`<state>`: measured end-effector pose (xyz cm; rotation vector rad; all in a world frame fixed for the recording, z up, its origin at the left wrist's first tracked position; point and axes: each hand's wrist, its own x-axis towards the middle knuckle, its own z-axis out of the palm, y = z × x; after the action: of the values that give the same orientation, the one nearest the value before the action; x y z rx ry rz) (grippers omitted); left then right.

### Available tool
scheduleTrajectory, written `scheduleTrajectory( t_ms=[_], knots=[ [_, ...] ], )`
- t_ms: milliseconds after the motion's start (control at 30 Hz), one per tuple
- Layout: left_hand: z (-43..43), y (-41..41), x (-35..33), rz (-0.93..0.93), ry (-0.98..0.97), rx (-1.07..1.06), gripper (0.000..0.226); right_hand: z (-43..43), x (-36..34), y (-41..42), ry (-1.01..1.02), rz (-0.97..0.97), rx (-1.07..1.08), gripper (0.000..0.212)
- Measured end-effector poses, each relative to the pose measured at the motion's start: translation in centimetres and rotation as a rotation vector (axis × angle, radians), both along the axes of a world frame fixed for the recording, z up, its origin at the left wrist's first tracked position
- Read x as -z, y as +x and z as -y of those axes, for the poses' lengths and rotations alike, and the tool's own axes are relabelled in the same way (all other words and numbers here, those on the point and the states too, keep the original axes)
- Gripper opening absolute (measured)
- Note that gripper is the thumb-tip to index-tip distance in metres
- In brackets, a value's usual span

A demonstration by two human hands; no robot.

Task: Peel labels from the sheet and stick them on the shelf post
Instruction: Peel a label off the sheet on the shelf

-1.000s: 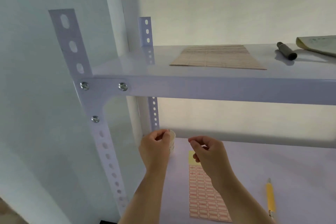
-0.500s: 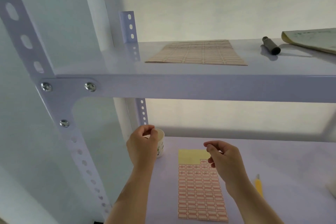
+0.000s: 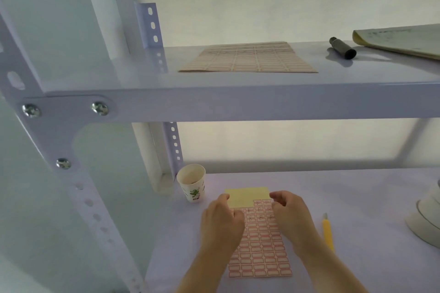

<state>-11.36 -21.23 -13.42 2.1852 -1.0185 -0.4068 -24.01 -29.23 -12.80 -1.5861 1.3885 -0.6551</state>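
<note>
I take the label sheet [image 3: 259, 247] as reference: it lies flat on the lower shelf [image 3: 357, 197], red-bordered labels in rows, far rows peeled to bare yellow backing. Handwritten marks on the top labels are illegible. My left hand [image 3: 222, 223] rests on its far-left corner, fingers curled shut on the backing edge. My right hand [image 3: 291, 214] covers its far-right side; fingers bent, grip not discernible. Left of the sheet stands a paper cup [image 3: 192, 184] with green print, unreadable. Right lies a yellow pen [image 3: 328, 233], with open shelf beyond. The perforated shelf post [image 3: 173, 143] rises behind the cup.
</note>
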Motion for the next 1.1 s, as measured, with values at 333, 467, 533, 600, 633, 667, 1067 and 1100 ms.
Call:
scheduleTrajectory(
  t_ms=[333, 467, 533, 600, 633, 667, 1067, 1100],
  knots=[
    [1.3, -0.3, -1.1, -0.301, -0.052, 0.012, 0.059, -0.1, -0.3, -0.1, 0.02, 0.067, 0.076, 0.03],
    [1.2, -0.2, -0.9, -0.431, -0.118, -0.009, 0.068, -0.4, -0.2, -0.1, 0.028, 0.096, 0.052, 0.022],
    [1.2, -0.2, -0.6, -0.493, -0.146, -0.02, 0.074, -0.5, -0.2, -0.2, 0.035, 0.113, 0.04, 0.02],
    [1.2, -0.2, -0.4, -0.523, -0.18, -0.03, 0.072, -0.7, -0.2, -0.4, 0.039, 0.138, 0.028, 0.019],
    [1.2, -0.2, -0.3, -0.528, -0.203, -0.03, 0.07, -0.9, -0.3, -0.5, 0.041, 0.156, 0.021, 0.018],
    [1.2, -0.2, -0.3, -0.531, -0.229, -0.029, 0.067, -1.0, -0.3, -0.5, 0.045, 0.173, 0.013, 0.018],
    [-0.4, 1.4, -2.0, -0.831, -0.447, 0.069, 0.066, -1.2, -2.1, -0.9, 0.033, 0.484, 0.076, 0.008],
    [-0.5, 1.6, -2.1, -0.872, -0.453, 0.086, 0.074, -1.2, -2.5, -1.0, 0.036, 0.509, 0.062, 0.008]
  ],
)
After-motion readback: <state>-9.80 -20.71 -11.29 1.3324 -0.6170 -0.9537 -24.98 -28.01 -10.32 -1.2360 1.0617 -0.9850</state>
